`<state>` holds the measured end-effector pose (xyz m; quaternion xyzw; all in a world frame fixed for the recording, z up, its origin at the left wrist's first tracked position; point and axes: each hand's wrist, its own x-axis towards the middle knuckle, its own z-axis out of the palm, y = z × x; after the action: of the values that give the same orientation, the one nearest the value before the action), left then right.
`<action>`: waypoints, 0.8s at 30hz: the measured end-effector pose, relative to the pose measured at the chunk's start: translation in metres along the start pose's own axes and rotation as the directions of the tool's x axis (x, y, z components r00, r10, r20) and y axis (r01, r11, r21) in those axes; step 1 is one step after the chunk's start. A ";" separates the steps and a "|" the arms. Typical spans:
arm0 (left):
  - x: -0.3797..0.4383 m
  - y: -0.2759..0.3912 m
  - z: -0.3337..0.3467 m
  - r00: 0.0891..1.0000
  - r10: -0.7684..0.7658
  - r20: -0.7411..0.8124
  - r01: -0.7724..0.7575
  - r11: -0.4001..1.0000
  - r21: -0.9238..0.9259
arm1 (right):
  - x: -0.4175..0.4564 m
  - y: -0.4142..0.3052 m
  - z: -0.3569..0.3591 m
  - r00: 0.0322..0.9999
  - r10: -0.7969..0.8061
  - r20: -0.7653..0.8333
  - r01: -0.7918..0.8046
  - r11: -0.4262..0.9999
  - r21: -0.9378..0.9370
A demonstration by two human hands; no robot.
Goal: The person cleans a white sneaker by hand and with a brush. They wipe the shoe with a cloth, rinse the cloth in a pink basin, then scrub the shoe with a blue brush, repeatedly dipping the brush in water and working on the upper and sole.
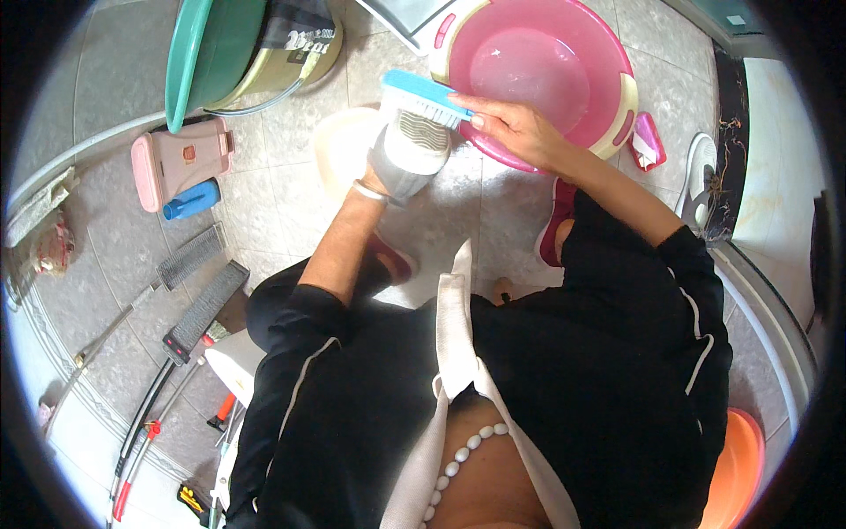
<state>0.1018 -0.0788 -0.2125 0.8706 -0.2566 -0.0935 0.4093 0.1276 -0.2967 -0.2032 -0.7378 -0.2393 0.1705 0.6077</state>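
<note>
A grey and white shoe (418,162) is tipped up in front of me, its ridged sole facing the brush. My left hand (375,170) grips it from the left side, and most of those fingers are hidden behind the shoe. In my right hand (512,129) is a blue scrubbing brush (423,92), held by one end. The brush's white bristles rest against the front of the sole. Below and left of the shoe, a pale round basin (334,152) on the floor looks washed out by bright light.
A pink basin (611,46) holding cloudy water stands ahead, with a pink packet (648,140) and another shoe (699,175) to its right. At left are a green basin (185,73), a bucket (324,63), a pink box (182,159), a blue bottle (192,200) and flat mops (205,307).
</note>
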 end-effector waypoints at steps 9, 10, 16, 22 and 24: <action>0.002 0.007 -0.015 0.995 -0.046 -0.090 0.059 0.986 0.154 | 0.002 -0.022 0.000 0.995 0.097 0.031 -0.100 0.989 0.111; 0.005 0.014 -0.020 0.987 -0.098 -0.126 0.114 0.985 0.132 | 0.003 -0.015 0.005 0.997 0.070 -0.019 -0.066 0.988 0.141; -0.012 0.061 -0.047 0.461 -0.858 0.227 0.454 0.008 -0.891 | -0.005 -0.013 0.007 0.879 0.418 0.227 -0.473 0.714 0.516; -0.027 0.073 -0.044 0.579 -0.777 0.248 -0.022 -0.318 -0.948 | -0.004 -0.022 0.011 0.875 0.446 0.190 -0.473 0.702 0.532; -0.027 0.083 -0.047 0.507 -0.822 0.258 -0.041 -0.322 -0.946 | -0.010 -0.017 0.012 0.883 0.429 0.189 -0.462 0.729 0.504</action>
<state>0.0659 -0.0777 -0.1198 0.2706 0.4053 -0.1260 0.8641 0.1105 -0.2901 -0.1890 -0.5685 -0.0159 0.3928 0.7227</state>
